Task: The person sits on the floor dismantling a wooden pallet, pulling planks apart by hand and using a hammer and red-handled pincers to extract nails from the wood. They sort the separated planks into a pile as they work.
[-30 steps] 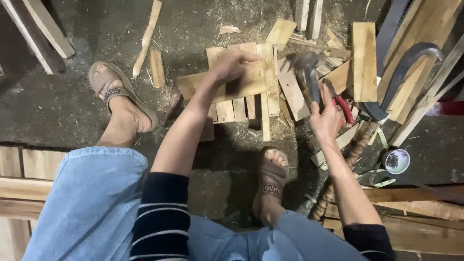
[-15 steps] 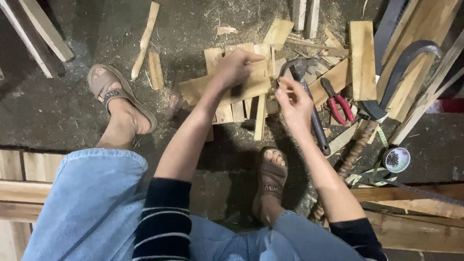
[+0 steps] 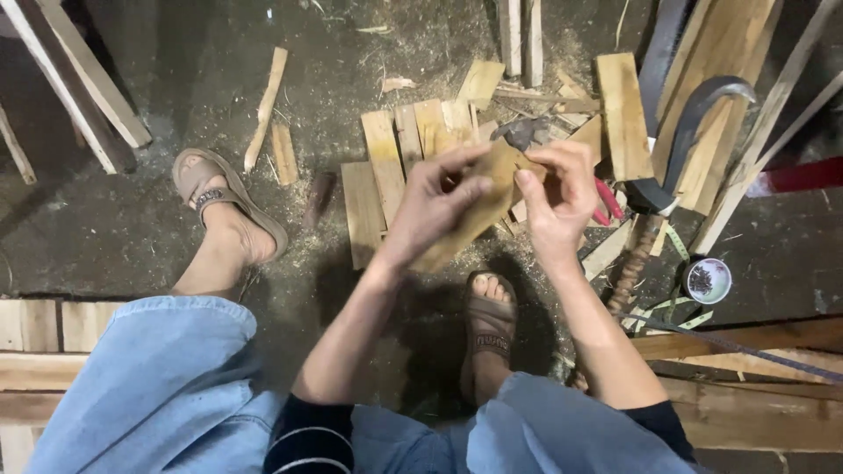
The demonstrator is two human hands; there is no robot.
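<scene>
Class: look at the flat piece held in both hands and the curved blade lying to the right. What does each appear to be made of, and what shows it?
Flat piece: unfinished wood, judging by its pale tan colour and matt surface, like the offcuts around it. Curved blade: probably steel, dark grey with a dull sheen and a thin edge.

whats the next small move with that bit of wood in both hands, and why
Probably lower the wood piece back toward the slats on the floor. The left hand grips it lifted and tilted, the right hand pinches its upper end, and the hammer lies just beyond.
</scene>
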